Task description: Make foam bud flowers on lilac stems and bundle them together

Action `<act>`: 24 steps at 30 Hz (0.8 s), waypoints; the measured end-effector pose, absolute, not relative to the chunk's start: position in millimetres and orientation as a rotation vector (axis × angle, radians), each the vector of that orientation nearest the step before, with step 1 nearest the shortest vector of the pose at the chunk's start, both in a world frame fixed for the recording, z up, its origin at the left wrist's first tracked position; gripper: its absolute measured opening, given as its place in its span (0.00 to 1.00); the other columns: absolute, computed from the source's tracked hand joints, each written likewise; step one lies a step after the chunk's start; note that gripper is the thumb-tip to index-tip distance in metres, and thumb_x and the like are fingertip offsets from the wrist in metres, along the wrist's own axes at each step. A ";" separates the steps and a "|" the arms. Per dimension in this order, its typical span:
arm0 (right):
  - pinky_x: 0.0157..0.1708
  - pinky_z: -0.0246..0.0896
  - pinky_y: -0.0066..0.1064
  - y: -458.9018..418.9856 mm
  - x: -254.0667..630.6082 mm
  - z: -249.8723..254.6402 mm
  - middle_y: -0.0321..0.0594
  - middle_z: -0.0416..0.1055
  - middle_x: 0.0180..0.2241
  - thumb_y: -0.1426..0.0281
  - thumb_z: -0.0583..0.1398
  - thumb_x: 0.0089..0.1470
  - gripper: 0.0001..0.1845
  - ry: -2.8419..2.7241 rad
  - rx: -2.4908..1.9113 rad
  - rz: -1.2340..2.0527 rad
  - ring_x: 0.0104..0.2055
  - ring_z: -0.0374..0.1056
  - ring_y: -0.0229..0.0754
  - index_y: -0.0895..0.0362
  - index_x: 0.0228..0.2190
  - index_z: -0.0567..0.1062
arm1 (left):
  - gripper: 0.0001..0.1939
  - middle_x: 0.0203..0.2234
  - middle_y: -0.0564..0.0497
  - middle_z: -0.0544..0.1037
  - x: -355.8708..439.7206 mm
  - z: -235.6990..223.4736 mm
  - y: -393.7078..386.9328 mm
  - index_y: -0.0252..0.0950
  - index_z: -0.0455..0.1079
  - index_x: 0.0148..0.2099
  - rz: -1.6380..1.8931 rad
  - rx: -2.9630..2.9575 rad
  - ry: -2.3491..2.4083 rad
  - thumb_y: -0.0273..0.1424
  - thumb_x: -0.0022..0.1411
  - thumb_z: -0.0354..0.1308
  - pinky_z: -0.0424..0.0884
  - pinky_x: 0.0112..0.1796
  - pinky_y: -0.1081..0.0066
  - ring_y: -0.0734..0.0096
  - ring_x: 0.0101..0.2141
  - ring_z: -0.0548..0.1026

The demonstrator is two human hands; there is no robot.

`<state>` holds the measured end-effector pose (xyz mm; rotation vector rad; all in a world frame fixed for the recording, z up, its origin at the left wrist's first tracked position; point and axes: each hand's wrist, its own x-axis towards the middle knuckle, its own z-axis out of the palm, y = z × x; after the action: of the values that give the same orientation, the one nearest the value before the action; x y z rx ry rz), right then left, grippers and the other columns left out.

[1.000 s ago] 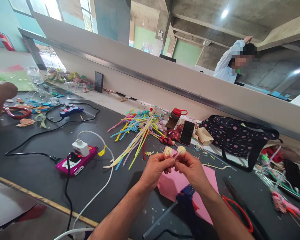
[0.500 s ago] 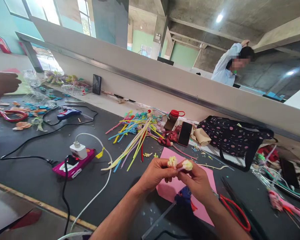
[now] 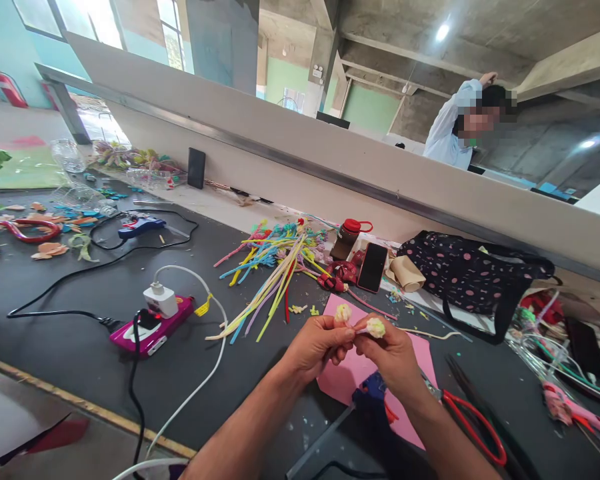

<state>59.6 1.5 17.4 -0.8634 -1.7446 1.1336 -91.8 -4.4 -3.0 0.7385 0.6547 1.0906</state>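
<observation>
Fingers and thumb of my left hand [image 3: 310,348] pinch a small fuzzy cream-yellow flower head [image 3: 343,312]. Close beside it, my right hand [image 3: 394,360] is closed on a second pale yellow flower head [image 3: 376,327], which has a short purple stem [image 3: 361,330] pointing toward the left fingertips. Whether the two pieces touch is hidden by the fingers. Both hands are raised over a sheet of pink paper [image 3: 337,381]. A blue glue gun [image 3: 371,388] lies beneath them, partly covered by the right wrist, with a clear glue stick [image 3: 320,443] out of its back.
Red-handled scissors [image 3: 500,450] lie right of my forearm. Beyond are loose coloured pipe cleaners [image 3: 265,293], a phone [image 3: 372,268], a red-lidded bottle [image 3: 347,240] and a dark patterned bag [image 3: 473,283]. A purple power strip [image 3: 173,328] with trailing cables sits left. A person [image 3: 453,130] is behind the partition.
Another person's hand at the far left has left the view, and something green and leafy shows there. My fingers have shifted slightly around the flower heads. The view has moved a little.
</observation>
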 end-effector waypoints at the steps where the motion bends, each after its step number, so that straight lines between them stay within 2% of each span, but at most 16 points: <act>1: 0.25 0.55 0.25 1.5 59.1 16.8 0.31 0.65 0.24 0.70 0.59 0.52 0.01 -1.744 -0.873 1.120 0.25 0.60 0.33 0.55 0.30 0.72 | 0.12 0.12 0.54 0.69 -91.0 -3.6 -3.7 0.29 0.68 0.23 1.097 0.728 0.654 0.33 0.44 0.65 0.54 0.14 0.81 0.84 0.11 0.62; 7: 0.23 0.55 0.25 0.9 54.2 11.7 0.31 0.65 0.24 0.70 0.60 0.51 0.02 -1.686 -0.888 1.113 0.24 0.61 0.33 0.55 0.29 0.70 | 0.14 0.14 0.54 0.69 -88.3 -6.9 -1.7 0.29 0.68 0.24 1.137 0.672 0.653 0.35 0.43 0.65 0.55 0.14 0.81 0.84 0.12 0.63; 13: 0.27 0.59 0.27 6.5 66.6 16.2 0.33 0.67 0.27 0.70 0.60 0.51 0.05 -1.880 -0.809 1.187 0.27 0.64 0.35 0.54 0.34 0.70 | 0.14 0.12 0.55 0.68 -92.8 -3.9 -4.7 0.29 0.68 0.23 1.032 0.708 0.660 0.34 0.41 0.66 0.53 0.13 0.81 0.84 0.11 0.62; 19: 0.32 0.58 0.29 14.9 91.6 33.7 0.38 0.68 0.29 0.75 0.57 0.52 0.04 -2.399 -0.676 0.713 0.32 0.65 0.38 0.56 0.31 0.71 | 0.11 0.11 0.56 0.68 -95.3 1.3 -7.5 0.31 0.67 0.21 0.931 0.864 0.708 0.32 0.40 0.65 0.52 0.14 0.80 0.84 0.11 0.61; 24: 0.32 0.58 0.27 24.2 98.8 46.8 0.39 0.70 0.29 0.75 0.56 0.54 0.05 -2.567 -0.655 0.519 0.32 0.66 0.37 0.57 0.30 0.72 | 0.09 0.12 0.57 0.66 -93.0 -1.0 -8.3 0.32 0.67 0.20 0.874 1.077 0.742 0.31 0.43 0.63 0.53 0.16 0.78 0.83 0.13 0.59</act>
<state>98.8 24.2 46.8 -0.6548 -2.5674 0.5194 -93.0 -8.3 -1.0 1.0765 0.7420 0.8736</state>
